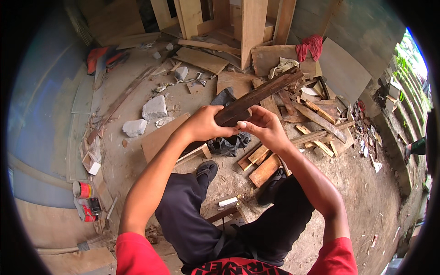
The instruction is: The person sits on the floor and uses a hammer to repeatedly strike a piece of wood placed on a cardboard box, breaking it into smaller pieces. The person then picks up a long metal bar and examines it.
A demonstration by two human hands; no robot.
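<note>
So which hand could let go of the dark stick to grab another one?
Probably the right hand: only its fingertips pinch the dark wooden strip's near end, and the scrap wood pile lies on its side. The left hand wraps it fully.

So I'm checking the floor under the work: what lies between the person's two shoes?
In the head view, bare dusty ground lies between the left shoe and the right shoe, with a small pale wood offcut just nearer the person.

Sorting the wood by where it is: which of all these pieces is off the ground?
The long dark plank, gripped at its near end by the left hand and right hand. The paler offcuts lie on the dirt floor.
</note>
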